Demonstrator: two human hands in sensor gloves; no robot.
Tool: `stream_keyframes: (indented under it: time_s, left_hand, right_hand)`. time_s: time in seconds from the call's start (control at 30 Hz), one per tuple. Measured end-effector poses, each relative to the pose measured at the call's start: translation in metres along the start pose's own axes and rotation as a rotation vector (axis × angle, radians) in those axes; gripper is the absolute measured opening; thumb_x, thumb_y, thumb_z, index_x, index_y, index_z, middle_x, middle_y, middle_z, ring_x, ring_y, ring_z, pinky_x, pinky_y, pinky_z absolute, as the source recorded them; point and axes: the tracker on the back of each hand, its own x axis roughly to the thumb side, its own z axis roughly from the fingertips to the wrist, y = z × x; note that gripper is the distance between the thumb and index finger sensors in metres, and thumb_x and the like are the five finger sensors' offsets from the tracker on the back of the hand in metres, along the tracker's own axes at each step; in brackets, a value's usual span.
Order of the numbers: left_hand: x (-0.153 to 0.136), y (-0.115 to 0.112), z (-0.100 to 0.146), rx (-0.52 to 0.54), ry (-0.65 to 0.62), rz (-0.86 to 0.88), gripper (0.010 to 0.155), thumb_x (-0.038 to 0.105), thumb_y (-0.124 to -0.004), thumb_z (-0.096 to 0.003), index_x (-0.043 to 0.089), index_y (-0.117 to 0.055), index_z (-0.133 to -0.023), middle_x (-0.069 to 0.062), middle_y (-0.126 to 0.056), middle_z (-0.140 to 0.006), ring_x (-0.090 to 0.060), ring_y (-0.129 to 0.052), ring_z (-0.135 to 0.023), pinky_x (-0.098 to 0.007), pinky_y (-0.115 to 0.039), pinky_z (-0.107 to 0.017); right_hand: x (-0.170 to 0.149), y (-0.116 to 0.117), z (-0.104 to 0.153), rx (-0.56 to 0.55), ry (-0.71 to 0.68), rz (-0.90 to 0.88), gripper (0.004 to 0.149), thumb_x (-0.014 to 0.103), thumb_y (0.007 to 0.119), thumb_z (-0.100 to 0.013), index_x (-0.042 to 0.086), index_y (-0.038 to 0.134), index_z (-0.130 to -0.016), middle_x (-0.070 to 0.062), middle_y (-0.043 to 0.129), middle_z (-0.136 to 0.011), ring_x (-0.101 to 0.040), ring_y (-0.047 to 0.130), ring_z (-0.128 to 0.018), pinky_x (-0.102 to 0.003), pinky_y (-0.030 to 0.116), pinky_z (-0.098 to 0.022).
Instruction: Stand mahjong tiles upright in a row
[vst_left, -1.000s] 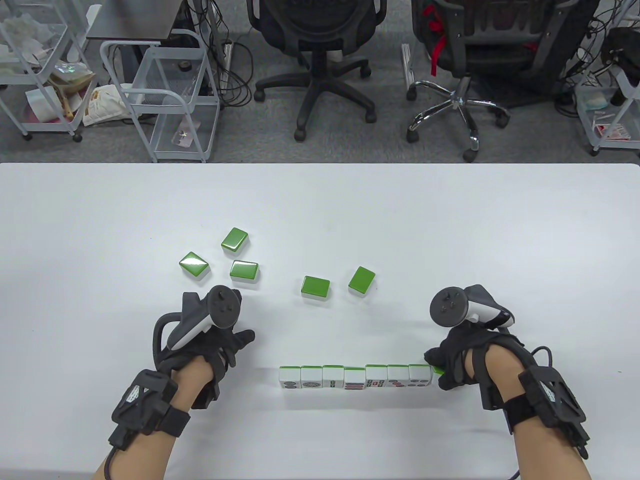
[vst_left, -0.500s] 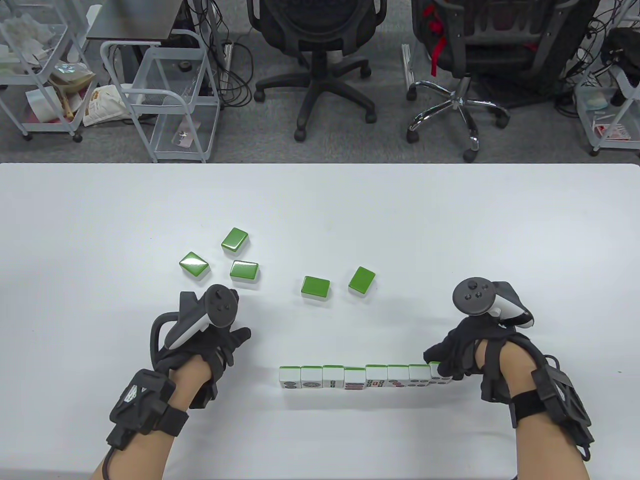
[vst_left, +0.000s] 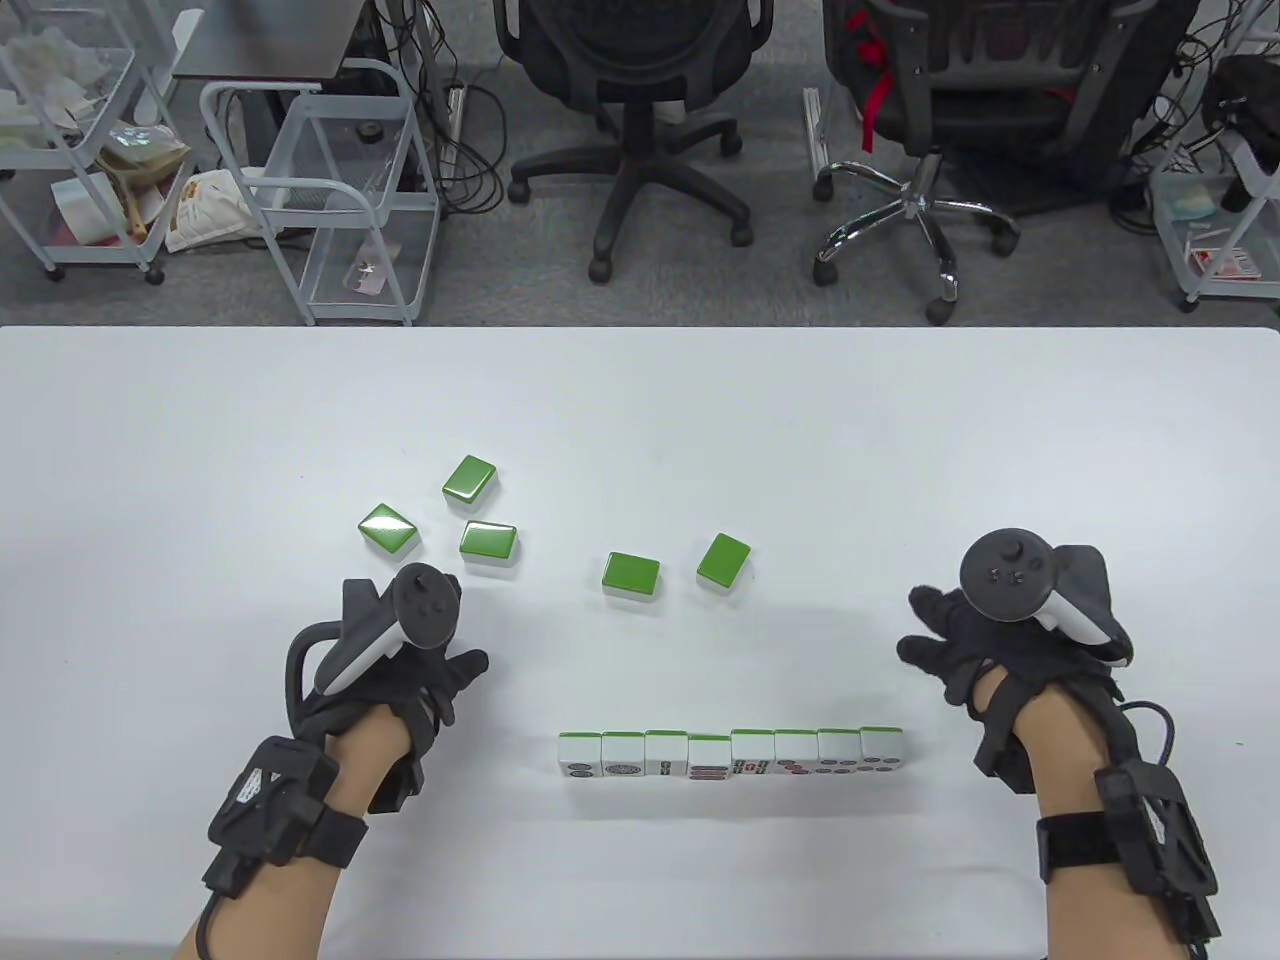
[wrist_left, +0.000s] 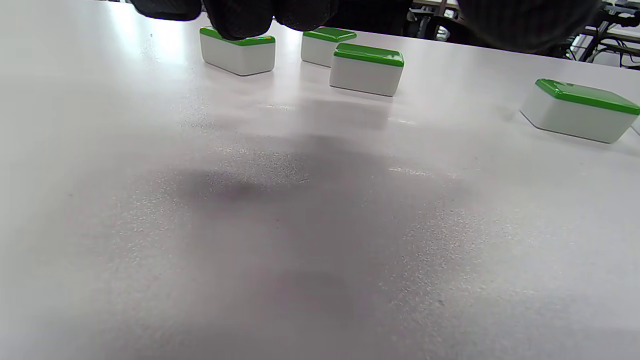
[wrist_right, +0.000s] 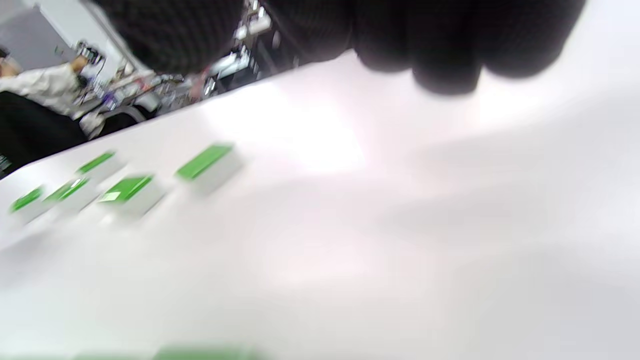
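Eight mahjong tiles (vst_left: 731, 753) standing upright in a touching row near the counter (vst_left: 640, 420) front edge, five green-backed tiles (vst_left: 631, 576) lying face-down beyond, left hand (vst_left: 415, 680) empty with fingers loosely curled, right hand (vst_left: 985, 640) empty, fingers spread

White surface (vst_left: 200, 420); beyond it two office chairs (vst_left: 640, 90), wire carts (vst_left: 330, 190) at left, floor cables (vst_left: 470, 150).

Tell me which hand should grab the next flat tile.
Probably left. The left hand hovers empty just below the nearest flat green-backed tile. The right hand, open, is farther from any flat tile.
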Motion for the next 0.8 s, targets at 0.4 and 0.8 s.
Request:
stream_keyframes:
  time_s: [0.4,0.8]
  left_hand:
    - [-0.012,0.005,-0.002,0.010,0.031,0.011,0.085,0.063,-0.069,-0.0285,0.033,-0.031,-0.099,0.003,-0.042,-0.113,-0.034,-0.053,-0.108,-0.055,-0.053,-0.075]
    - [-0.041,0.054,-0.051,0.146,0.249,-0.149,0.080,0.060,-0.074,-0.0289,0.039,-0.038,-0.098,0.008,-0.047,-0.112,-0.027,-0.067,-0.105,-0.052,-0.060,-0.074]
  right_hand:
    - [-0.004,0.038,-0.013,-0.046,-0.013,0.039,0.079,0.050,0.071,-0.034,0.012,0.042,-0.097,-0.023,0.034,-0.105,-0.057,0.039,-0.093,-0.070,0.050,-0.060]
    - [0.001,0.038,-0.013,-0.010,-0.059,-0.006,0.079,0.050,0.072,-0.034,0.011,0.044,-0.097,-0.024,0.034,-0.104,-0.058,0.039,-0.092,-0.071,0.049,-0.059]
